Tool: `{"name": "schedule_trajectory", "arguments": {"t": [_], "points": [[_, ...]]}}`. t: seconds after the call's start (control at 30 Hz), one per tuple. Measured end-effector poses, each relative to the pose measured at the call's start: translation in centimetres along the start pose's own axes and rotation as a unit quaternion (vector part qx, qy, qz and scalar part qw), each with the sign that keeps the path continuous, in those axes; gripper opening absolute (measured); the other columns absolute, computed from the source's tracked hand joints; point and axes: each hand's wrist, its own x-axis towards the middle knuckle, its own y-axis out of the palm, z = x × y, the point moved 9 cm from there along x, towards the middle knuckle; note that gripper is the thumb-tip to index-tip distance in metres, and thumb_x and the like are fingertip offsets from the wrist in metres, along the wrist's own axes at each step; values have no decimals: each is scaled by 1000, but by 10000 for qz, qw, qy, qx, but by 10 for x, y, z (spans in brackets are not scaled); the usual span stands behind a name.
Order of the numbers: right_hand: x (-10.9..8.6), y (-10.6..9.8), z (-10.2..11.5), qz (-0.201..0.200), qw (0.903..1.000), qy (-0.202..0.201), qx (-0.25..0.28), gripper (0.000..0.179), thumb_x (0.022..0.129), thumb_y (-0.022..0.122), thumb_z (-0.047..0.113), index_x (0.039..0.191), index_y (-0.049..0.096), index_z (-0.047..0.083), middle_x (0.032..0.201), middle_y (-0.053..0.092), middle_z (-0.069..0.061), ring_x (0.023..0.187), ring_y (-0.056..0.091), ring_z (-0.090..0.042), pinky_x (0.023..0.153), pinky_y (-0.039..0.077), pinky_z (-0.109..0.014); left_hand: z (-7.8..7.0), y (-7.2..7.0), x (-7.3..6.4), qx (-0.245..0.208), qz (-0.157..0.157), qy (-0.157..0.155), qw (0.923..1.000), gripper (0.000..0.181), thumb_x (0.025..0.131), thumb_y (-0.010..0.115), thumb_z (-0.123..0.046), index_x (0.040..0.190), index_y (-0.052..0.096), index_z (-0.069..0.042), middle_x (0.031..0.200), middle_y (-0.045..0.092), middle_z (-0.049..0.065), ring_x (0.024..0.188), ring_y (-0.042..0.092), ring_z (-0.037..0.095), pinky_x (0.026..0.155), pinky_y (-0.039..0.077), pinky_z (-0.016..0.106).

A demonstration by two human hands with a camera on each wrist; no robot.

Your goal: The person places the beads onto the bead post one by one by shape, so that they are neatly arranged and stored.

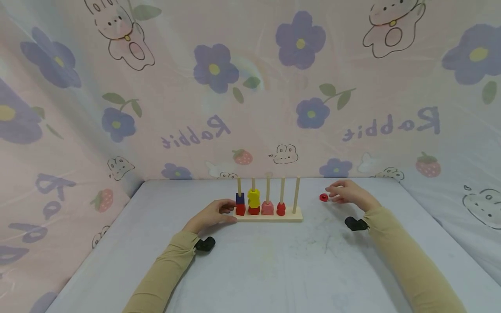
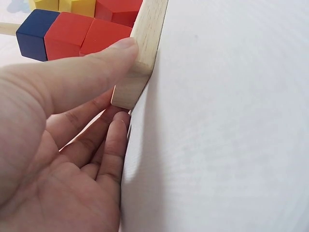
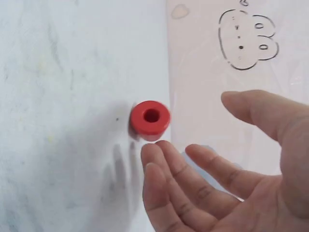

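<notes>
A wooden peg stacker (image 1: 270, 219) stands on the table, with several upright pegs. My left hand (image 1: 215, 212) holds the left end of its base, thumb on the front edge and fingers curled around the end. Red cubes (image 2: 70, 33) topped by a dark blue cube (image 2: 36, 36) sit on the leftmost peg. Beside them are yellow pieces (image 1: 254, 198) over red, then a pink piece (image 1: 268, 208) and a red piece (image 1: 281, 209). The rightmost peg is bare. My right hand (image 1: 348, 193) is spread beside a red round bead (image 3: 150, 117) with a centre hole, fingertips close to it.
The white table (image 1: 266, 269) runs back to a hanging cloth (image 1: 258, 108) printed with flowers and rabbits. More cloth (image 1: 51, 174) hangs along the left side. Both wrists wear a black device, the left one (image 1: 205, 244) at the sleeve's end.
</notes>
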Motion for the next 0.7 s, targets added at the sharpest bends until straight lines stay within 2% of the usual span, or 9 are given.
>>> {"name": "schedule_trajectory", "arguments": {"t": [0.17,0.43,0.7], "points": [[7,6,-7,112,9996,218,-148,59,97,55,32,128,41,-16,106,63,-26,83,65,-23,77,54,-35,0,0,0,3,11,36,10000,57,80,79,-24,130,55,-8,126,57,5,112,53,21,101,41,40],[18,6,-14,-151,9983,476,-295,53,96,57,33,121,50,-14,89,64,-12,67,62,-14,67,54,-29,0,1,2,-36,24,138,9999,57,80,79,-23,128,56,-5,126,57,7,112,54,23,101,41,41],[21,11,-7,-97,9969,377,-688,41,93,63,22,115,60,-12,82,64,-7,65,61,-16,64,52,-30,0,-1,4,-44,17,240,9997,57,79,80,-22,127,56,-4,125,58,7,111,54,23,100,41,41]]}}
